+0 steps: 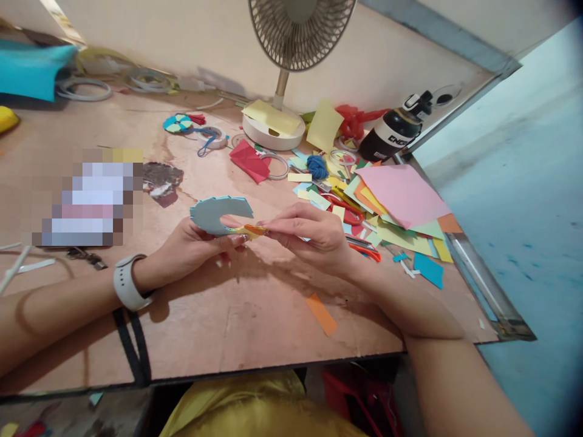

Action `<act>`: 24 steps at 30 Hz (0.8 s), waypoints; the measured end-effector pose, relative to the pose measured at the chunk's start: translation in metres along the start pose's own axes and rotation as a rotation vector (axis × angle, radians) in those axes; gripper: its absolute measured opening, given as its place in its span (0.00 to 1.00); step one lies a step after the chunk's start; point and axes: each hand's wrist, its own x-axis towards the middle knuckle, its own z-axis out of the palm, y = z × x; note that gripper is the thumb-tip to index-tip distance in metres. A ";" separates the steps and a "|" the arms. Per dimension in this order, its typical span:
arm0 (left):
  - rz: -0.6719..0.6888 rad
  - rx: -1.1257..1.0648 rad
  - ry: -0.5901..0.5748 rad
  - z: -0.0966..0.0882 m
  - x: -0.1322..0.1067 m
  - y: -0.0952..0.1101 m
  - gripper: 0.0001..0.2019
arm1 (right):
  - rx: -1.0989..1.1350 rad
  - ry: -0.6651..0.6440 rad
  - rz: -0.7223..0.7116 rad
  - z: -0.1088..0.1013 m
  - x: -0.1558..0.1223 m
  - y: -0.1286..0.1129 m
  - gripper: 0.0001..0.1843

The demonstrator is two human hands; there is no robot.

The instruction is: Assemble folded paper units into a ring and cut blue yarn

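Note:
My left hand (194, 252), with a white watch on its wrist, is closed on a curved piece made of folded light blue paper segments (218, 213), held just above the wooden table (228, 328). My right hand (310, 233) pinches a small folded orange-yellow paper piece (253, 230) at the open end of the blue curve. The two hands meet fingertip to fingertip at that joint.
Coloured paper sheets and scraps (401, 194) lie heaped at the right, with red-handled scissors (359, 243) among them. A desk fan (291, 67), a black bottle (394, 133), tape rolls (214, 136) and a red folded paper (249, 161) stand behind. An orange strip (321, 314) lies near the front edge.

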 end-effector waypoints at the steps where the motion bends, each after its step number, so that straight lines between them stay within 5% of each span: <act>1: 0.003 0.007 0.001 0.000 0.000 0.000 0.14 | -0.004 -0.002 0.012 0.000 0.000 0.000 0.11; 9: -0.021 0.102 -0.045 -0.002 -0.002 0.003 0.10 | 0.046 -0.017 0.057 0.000 -0.002 0.004 0.13; 14: -0.058 0.151 -0.126 0.000 -0.004 0.002 0.13 | 0.096 -0.123 0.255 0.006 -0.003 0.004 0.10; 20: -0.125 0.035 -0.079 0.001 -0.004 -0.001 0.12 | 0.339 -0.069 0.571 0.006 0.001 -0.003 0.13; 24: -0.117 0.025 -0.079 0.001 -0.004 -0.001 0.10 | 0.314 -0.101 0.557 0.002 0.002 -0.005 0.11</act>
